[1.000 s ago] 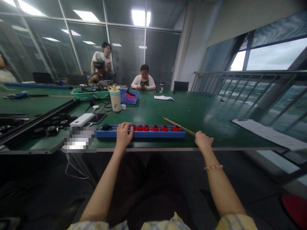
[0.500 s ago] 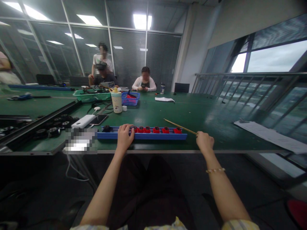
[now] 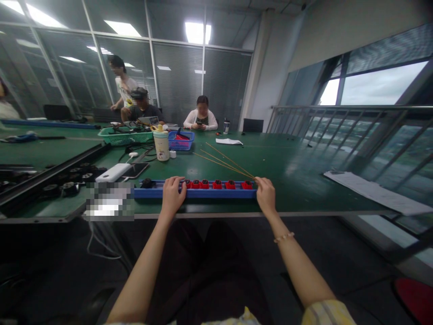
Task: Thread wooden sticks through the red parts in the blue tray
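Right hand (image 3: pixel 265 196) shifted left; sticks (image 3: pixel 237 167) fan from its fingers (image 3: pixel 260 182)

Yellow checked sleeves (image 3: pixel 326 311), dark trousers (image 3: pixel 209 262), beaded bracelet (image 3: pixel 283 237) on right wrist.

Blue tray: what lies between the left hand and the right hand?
Red blocks in a row, in the blue tray, between the left hand and the right hand holding sticks; head view.

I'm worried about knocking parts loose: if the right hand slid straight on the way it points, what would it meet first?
The right hand, holding thin sticks, points forward and left. It would likely first meet the right end of the blue tray and the last red part there; depth is unclear.
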### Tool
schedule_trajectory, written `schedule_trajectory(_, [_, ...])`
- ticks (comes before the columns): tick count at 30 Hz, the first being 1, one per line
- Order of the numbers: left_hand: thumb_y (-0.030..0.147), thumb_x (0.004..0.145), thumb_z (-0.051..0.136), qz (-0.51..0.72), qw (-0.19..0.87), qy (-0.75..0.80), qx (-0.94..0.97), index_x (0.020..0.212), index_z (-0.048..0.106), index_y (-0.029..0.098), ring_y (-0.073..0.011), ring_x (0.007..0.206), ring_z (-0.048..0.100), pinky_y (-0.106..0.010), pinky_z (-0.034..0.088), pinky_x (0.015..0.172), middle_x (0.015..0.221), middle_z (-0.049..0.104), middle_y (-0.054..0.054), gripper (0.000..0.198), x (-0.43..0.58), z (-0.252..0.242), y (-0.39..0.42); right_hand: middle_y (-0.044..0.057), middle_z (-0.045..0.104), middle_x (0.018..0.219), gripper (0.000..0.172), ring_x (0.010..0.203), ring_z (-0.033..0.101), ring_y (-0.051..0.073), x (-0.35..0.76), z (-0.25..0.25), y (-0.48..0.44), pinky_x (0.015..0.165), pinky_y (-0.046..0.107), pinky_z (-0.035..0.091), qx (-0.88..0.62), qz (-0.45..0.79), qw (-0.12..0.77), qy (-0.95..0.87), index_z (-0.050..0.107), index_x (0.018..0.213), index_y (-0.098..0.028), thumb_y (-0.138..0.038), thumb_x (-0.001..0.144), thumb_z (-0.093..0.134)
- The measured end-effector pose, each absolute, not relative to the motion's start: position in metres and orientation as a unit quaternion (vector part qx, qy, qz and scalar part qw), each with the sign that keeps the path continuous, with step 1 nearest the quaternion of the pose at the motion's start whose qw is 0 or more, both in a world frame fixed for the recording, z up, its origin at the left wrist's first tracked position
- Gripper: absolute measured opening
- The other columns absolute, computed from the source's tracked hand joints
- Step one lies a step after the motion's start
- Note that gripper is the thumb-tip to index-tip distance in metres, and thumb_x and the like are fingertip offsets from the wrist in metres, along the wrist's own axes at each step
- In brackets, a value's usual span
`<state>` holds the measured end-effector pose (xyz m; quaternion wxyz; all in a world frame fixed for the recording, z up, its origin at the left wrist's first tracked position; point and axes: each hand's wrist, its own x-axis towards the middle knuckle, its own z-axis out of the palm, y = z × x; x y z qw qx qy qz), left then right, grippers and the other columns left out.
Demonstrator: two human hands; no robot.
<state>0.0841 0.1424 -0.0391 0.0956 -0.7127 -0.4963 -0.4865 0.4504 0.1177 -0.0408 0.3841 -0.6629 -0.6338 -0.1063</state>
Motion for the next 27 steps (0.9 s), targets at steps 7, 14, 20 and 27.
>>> schedule_trajectory(7, [0.031, 0.092, 0.047, -0.488, 0.105, -0.492, -0.713, 0.109, 0.062, 0.019, -0.0268, 0.106, 0.055, -0.043, 0.044, 0.098, 0.108, 0.064, -0.01, 0.026, 0.084, -0.041, 0.145, 0.01, 0.069, 0.098, 0.034, 0.094, 0.055, 0.024, 0.44, -0.063, 0.15, 0.085, 0.037, 0.039, -0.528, -0.159, 0.518, -0.653, 0.068, 0.108, -0.019, -0.02, 0.095, 0.037])
schedule_trajectory(14, [0.027, 0.091, 0.05, -0.529, 0.11, -0.466, -0.701, 0.141, 0.04, 0.015, -0.0261, 0.107, 0.055, -0.044, 0.043, 0.099, 0.119, 0.061, -0.013, 0.052, 0.082, -0.042, 0.147, 0.008, 0.069, 0.095, 0.029, 0.089, 0.055, 0.023, 0.447, -0.069, 0.15, 0.082, 0.036, 0.037, -0.494, -0.182, 0.536, -0.66, 0.069, 0.103, -0.021, -0.023, 0.096, 0.041])
schedule_trajectory(20, [0.017, 0.088, 0.047, -0.536, 0.117, -0.445, -0.708, 0.139, 0.043, 0.017, -0.0262, 0.115, 0.053, -0.042, 0.043, 0.1, 0.126, 0.059, -0.013, 0.051, 0.083, -0.04, 0.141, 0.006, 0.069, 0.095, 0.027, 0.091, 0.054, 0.023, 0.445, -0.068, 0.145, 0.084, 0.037, 0.035, -0.489, -0.202, 0.524, -0.668, 0.068, 0.101, -0.021, -0.022, 0.095, 0.042])
schedule_trajectory(27, [0.023, 0.091, 0.048, -0.528, 0.116, -0.45, -0.711, 0.11, 0.064, 0.02, -0.0247, 0.106, 0.055, -0.041, 0.044, 0.098, 0.107, 0.064, -0.009, 0.025, 0.084, -0.037, 0.138, 0.005, 0.069, 0.095, 0.026, 0.092, 0.053, 0.023, 0.445, -0.069, 0.143, 0.086, 0.037, 0.035, -0.492, -0.204, 0.505, -0.679, 0.068, 0.1, -0.023, -0.019, 0.094, 0.042])
